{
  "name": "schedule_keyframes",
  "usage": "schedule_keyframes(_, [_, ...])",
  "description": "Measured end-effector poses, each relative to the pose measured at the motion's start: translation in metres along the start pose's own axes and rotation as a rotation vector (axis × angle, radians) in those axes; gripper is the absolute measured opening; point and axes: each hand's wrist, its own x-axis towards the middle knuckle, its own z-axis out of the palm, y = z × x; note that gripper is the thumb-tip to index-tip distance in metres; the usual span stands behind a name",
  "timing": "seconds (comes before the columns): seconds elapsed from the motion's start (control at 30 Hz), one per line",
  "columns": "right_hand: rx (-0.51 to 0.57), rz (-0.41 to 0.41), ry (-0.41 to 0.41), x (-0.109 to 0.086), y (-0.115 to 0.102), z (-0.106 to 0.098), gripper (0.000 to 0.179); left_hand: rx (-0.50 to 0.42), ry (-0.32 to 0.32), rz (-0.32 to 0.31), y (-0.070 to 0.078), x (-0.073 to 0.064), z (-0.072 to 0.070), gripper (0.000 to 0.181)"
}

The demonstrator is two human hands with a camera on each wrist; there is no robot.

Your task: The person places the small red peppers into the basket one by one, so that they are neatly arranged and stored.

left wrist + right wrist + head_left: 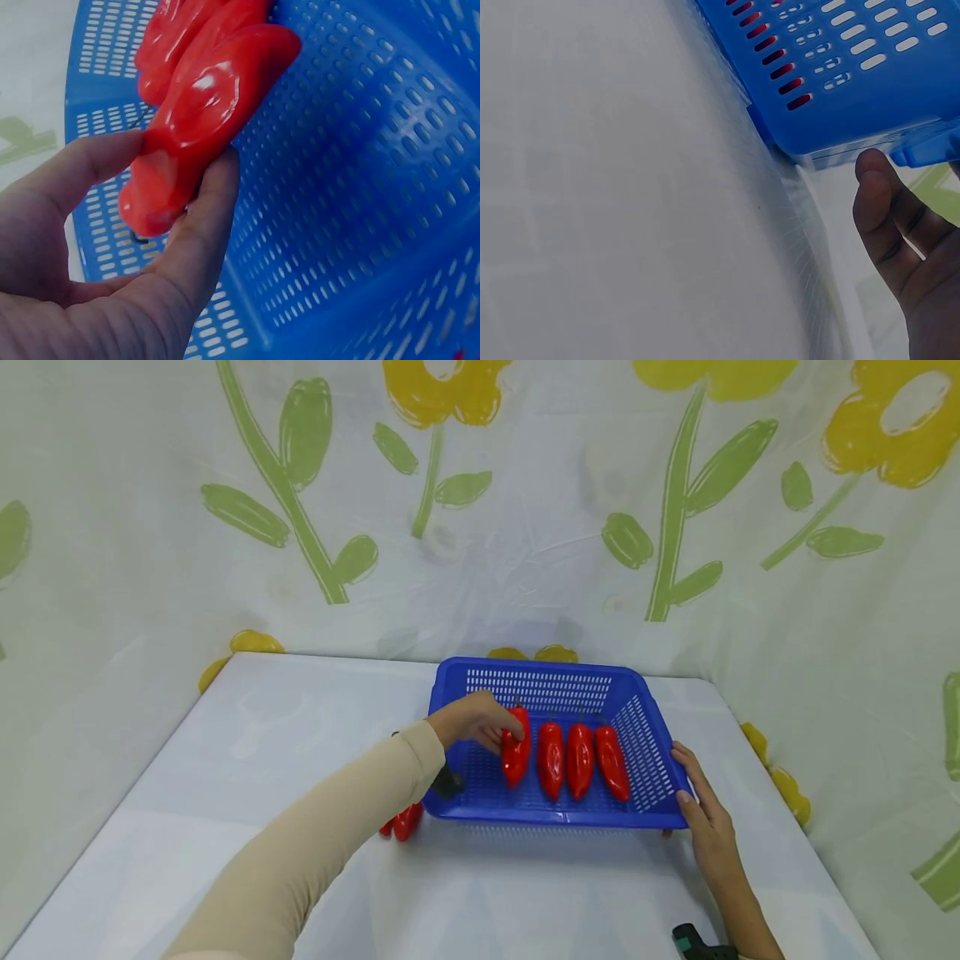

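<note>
My left hand [474, 720] reaches over the blue plastic basket [525, 816] and pinches a glossy red pepper [515, 760] between thumb and fingers. In the left wrist view this pepper [214, 101] is gripped near its stem end, its tip pointing away over the slotted floor. To its right, three more red peppers [580, 762] lie side by side in the basket, stems toward the back. At the basket's front right corner, my right hand [708, 827] holds the rim, thumb on top. In the right wrist view its fingers [874, 202] show just below the basket's edge.
Further red peppers [407, 821] lie on the white table [300, 710] left of the basket, partly hidden by the left sleeve [315, 835]. A flower-printed curtain [525, 568] hangs behind the table and along its sides.
</note>
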Motion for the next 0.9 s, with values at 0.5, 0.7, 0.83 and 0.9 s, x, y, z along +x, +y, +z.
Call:
schedule_keyframes(0.5, [0.053, -0.006, 0.000, 0.002, 0.001, 0.001, 0.050, -0.002, -0.035, -0.068, -0.006, 0.022, 0.012, 0.051])
schedule_keyframes(0.7, [0.061, -0.006, 0.000, 0.003, 0.001, 0.002, 0.051, -0.016, -0.049, -0.074, -0.007, 0.025, 0.015, 0.048])
schedule_keyframes(0.83, [0.060, -0.004, 0.005, 0.002, 0.001, 0.002, 0.050, -0.035, -0.058, -0.071, -0.009, 0.028, 0.018, 0.050])
schedule_keyframes(0.9, [0.061, -0.002, 0.009, 0.002, 0.002, 0.001, 0.050, -0.052, -0.063, -0.070, -0.010, 0.029, 0.020, 0.056])
